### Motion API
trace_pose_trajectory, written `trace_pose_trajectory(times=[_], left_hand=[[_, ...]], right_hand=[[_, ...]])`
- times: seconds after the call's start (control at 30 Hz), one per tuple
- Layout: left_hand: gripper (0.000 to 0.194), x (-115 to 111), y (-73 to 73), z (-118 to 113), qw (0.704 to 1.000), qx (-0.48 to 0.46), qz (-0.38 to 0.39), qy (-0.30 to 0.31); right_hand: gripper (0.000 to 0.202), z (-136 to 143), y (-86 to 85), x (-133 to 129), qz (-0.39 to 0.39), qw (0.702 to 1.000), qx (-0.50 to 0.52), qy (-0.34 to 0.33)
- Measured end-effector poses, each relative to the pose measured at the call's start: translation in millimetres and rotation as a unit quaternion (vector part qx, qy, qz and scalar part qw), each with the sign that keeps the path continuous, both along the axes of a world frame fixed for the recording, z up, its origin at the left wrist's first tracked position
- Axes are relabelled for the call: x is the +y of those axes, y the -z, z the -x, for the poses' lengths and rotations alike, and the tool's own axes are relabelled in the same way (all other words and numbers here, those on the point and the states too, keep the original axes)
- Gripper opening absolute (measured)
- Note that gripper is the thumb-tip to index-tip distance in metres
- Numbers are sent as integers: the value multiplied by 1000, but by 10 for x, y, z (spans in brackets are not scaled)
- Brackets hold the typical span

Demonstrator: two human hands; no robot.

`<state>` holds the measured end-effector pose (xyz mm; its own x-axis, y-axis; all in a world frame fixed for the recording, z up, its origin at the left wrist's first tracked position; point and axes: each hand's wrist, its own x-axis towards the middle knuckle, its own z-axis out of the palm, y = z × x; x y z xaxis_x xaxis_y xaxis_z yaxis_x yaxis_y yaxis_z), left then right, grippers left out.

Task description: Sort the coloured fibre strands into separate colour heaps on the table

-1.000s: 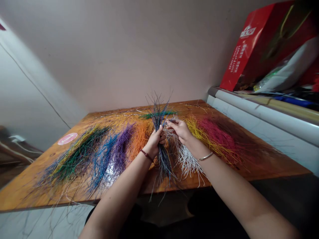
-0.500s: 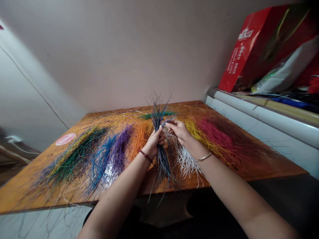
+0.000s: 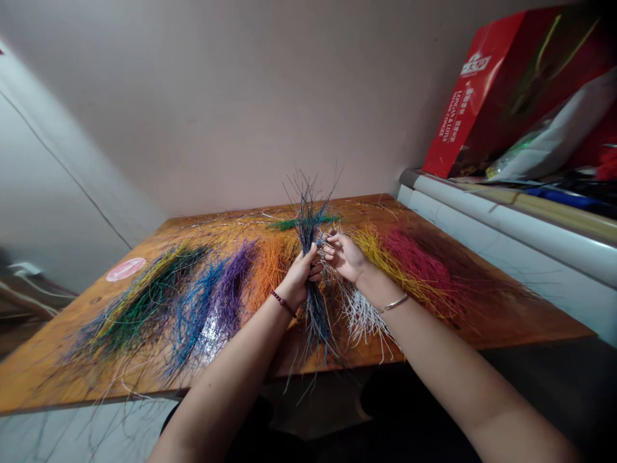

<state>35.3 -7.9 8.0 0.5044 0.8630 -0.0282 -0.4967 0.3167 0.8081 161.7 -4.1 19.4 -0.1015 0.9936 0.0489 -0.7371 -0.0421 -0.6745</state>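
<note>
My left hand is closed around a bundle of dark, thin wire-like strands, held upright over the table. Its loose ends fan out above the fist and hang below it. Close by on the right, my right hand has its fingers curled, thumb and fingertips together at a few bluish strands beside the bundle's upper part. Exactly how many strands those fingertips pinch is too fine to see. White strands lie beneath my right wrist, and orange strands lie left of the bundle.
On the wooden table lie purple, blue, green, yellow and pink strands. Green strands rest behind the bundle. A red box stands on the right-hand ledge, and a wall rises behind the table.
My right hand has shifted slightly right and turned, showing more of its curled fingers. The bundle's top leans a little further right, while my left hand keeps its hold.
</note>
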Motion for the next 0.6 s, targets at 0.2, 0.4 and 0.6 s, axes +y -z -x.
trace_pose_trajectory(times=[0.2, 0.4, 0.6], left_hand=[[48, 14, 20, 1, 1000, 1, -8, 4], [47, 16, 28, 5, 1000, -7, -8, 4], [49, 14, -9, 15, 1000, -14, 6, -4]], right_hand=[[18, 19, -12, -19, -6, 1000, -1, 7], [13, -11, 20, -3, -25, 998, -63, 16], [18, 17, 12, -6, -37, 986, -123, 104]])
